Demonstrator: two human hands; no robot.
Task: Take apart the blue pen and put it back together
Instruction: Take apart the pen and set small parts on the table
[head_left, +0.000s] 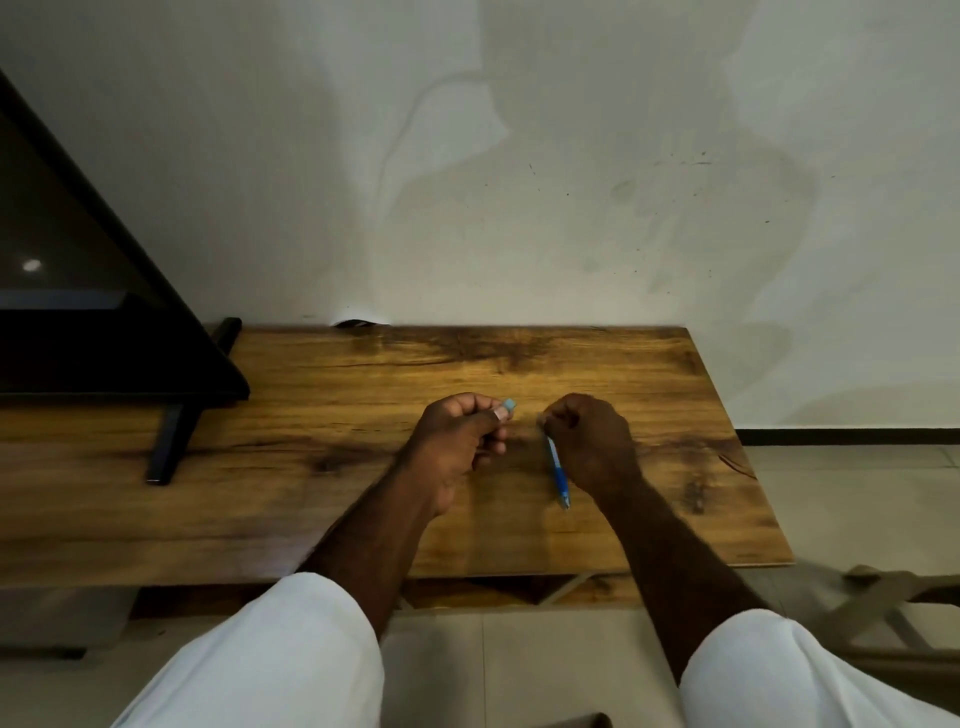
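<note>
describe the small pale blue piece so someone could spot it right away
Over the middle of the wooden table, right of the black screen, two hands nearly meet. The left hand pinches a small pale blue piece that pokes out past its fingers. It is short and pale, unlike the long, darker blue pen in the right hand.

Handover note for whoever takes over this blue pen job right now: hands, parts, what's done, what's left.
Left hand: pinches a light blue end piece.
Right hand: grips the pen barrel at its upper end, tip pointing toward the person, over the wooden table.
Done: end piece is off the barrel.
Left: refill and spring are not visible; remove any inner parts if needed, then refit the end piece.
</note>
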